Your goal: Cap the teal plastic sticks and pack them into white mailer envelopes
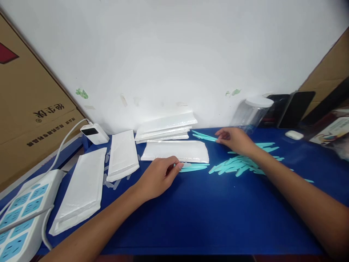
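My left hand (pixel 160 177) is closed in a pinch at the left end of a small bundle of thin, flat teal sticks (pixel 195 167). A whitish bit shows at its fingertips, too small to name. Just behind that bundle lies a white padded envelope (pixel 176 151). Farther back and to the right, my right hand (pixel 234 140) has its thumb and fingers closed on the right end of several more teal sticks (pixel 203 136). A loose pile of the same sticks (pixel 240 164) spreads on the blue table (pixel 191 218), partly hidden under my right forearm.
White envelopes (pixel 166 125) are stacked against the wall; two more, one (pixel 124 154) over translucent strips, lie left. A power strip (pixel 27 214) and a white device (pixel 95 133) stand left. At the back right are a clear jar (pixel 255 112), a phone (pixel 296 109) and a white case (pixel 294 135).
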The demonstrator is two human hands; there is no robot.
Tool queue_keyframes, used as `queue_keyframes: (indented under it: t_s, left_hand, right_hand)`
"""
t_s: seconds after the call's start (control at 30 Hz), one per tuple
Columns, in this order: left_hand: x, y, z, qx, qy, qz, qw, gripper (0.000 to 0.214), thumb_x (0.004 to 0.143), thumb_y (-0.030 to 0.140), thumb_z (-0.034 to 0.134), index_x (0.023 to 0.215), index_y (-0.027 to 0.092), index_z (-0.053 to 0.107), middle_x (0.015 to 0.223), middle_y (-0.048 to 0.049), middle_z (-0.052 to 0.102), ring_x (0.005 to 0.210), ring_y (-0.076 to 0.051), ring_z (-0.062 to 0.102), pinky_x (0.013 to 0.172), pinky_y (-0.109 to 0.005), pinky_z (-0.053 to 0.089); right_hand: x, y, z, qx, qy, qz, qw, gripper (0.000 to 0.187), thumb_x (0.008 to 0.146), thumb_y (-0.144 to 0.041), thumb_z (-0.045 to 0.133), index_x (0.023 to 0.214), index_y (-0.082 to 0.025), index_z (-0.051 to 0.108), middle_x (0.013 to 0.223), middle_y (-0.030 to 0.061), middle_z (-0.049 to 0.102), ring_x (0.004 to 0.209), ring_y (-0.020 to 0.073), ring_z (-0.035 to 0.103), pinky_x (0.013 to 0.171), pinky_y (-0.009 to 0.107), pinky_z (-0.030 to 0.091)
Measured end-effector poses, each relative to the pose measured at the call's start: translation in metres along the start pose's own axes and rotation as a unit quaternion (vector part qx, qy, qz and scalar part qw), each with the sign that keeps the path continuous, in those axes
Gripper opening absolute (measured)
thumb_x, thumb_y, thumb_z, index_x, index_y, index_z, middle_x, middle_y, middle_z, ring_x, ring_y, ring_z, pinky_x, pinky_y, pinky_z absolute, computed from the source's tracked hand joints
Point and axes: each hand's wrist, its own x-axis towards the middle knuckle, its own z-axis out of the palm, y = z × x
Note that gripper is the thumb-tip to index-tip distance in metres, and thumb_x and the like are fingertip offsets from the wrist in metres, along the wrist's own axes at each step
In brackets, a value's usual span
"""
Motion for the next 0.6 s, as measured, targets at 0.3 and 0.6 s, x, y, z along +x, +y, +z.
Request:
queue_keyframes:
  t_s: [0.3,0.6]
  left_hand:
    - [0.002,-0.003,-0.002,0.02,0.032,-0.014,0.999,0.038,0.111,0.046,0.045,0.086,0.021,0.058,0.066,0.0044,0.055,0.058,-0.014,0.046,0.058,-0.03,0.031]
    - [0.004,-0.014,-0.006,0.002,0.079,-0.028,0.997,0.036,0.111,0.046,0.044,0.089,0.022,0.058,0.066,0.0046,0.049,0.059,-0.014,0.043,0.059,-0.028,0.032]
  right_hand:
    - [-0.004,-0.001,-0.014,-0.022,-0.008,0.007,1.0,0.02,0.093,-0.034,0.063,0.088,-0.021,0.077,0.089,0.009,0.08,0.083,0.028,0.072,0.072,0.038,0.052]
    - [-0.009,0.006,-0.009,-0.065,-0.038,-0.074,0.994,0.023,0.091,-0.044,0.067,0.086,-0.024,0.077,0.095,0.0101,0.077,0.098,0.0324,0.068,0.088,0.045,0.051]
